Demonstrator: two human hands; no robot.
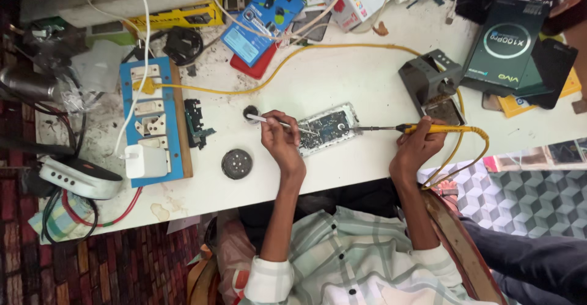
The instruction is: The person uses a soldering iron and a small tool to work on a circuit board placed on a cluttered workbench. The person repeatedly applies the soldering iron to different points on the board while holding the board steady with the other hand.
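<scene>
Over phone board (324, 127), both hands pinching tools

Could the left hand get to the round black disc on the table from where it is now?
Probably yes. The disc lies on bare table just beside the left hand, with nothing between them. But that hand holds a white stick over the opened phone, so it would have to free its fingers first.

On the white bench (342, 72), the left hand (278, 140) holds tweezers (278, 122) over an opened phone (326, 127); the right hand (417, 146) holds a yellow soldering iron (422, 129) touching the phone's edge.
</scene>
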